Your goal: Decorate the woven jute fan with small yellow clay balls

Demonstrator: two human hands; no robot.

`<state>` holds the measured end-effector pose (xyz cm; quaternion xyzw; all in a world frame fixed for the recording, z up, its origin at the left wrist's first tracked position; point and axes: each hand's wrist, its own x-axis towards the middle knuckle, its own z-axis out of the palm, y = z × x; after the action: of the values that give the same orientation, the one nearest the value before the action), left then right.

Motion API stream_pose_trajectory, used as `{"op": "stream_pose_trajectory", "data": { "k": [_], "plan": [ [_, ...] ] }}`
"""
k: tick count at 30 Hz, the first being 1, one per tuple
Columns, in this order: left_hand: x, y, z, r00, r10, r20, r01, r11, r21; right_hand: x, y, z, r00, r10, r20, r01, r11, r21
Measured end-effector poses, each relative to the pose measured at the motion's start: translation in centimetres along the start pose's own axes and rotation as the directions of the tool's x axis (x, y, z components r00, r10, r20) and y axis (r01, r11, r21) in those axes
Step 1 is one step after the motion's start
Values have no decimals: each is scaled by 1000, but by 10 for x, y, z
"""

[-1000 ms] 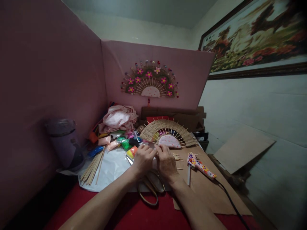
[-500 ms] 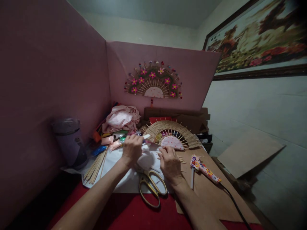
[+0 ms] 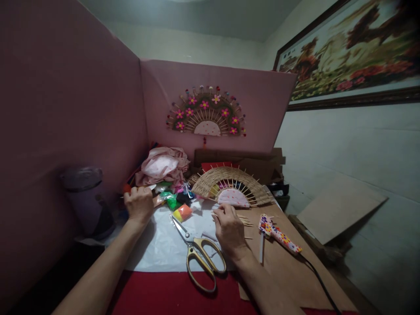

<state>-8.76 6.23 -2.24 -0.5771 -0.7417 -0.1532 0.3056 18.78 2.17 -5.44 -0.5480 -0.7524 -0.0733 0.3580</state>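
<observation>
Fan (image 3: 226, 173) of woven fibre, with a spotted base (image 3: 233, 197), sits on the tabletop (image 3: 164, 291) just beyond the right hand (image 3: 230, 228); whether its grip holds anything, I cannot tell. Well leftward, the left hand (image 3: 139, 205) clenches a white-tipped object (image 3: 152, 187).

Woven tan half-round fan (image 3: 226, 173), stick-ribbed, at far edge of brown cardboard (image 3: 285, 275); small white piece (image 3: 152, 187) in left hand (image 3: 139, 204)

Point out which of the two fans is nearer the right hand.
The lower fan, just beyond the right hand: its woven band is plain tan. The upper fan, against the pink panel behind, bears pink flowers.
</observation>
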Motion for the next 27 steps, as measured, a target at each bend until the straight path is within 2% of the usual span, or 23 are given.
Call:
{"op": "stream_pose_trajectory", "data": {
  "k": [3, 10, 27],
  "plan": [
    [2, -1, 0, 1000, -4, -30, 5, 1000, 21, 0, 0, 0, 1000, -2, 10, 2, 1000, -8],
    [-3, -6, 4, 984, -103, 144, 98, 994, 41, -1, -1, 1, 1000, -13, 28, 14, 1000, -23],
    [-11, -14, 14, 989, -106, 99, 102, 994, 45, -2, 3, 4, 998, -23, 64, 28, 996, -81]
  ]
}}
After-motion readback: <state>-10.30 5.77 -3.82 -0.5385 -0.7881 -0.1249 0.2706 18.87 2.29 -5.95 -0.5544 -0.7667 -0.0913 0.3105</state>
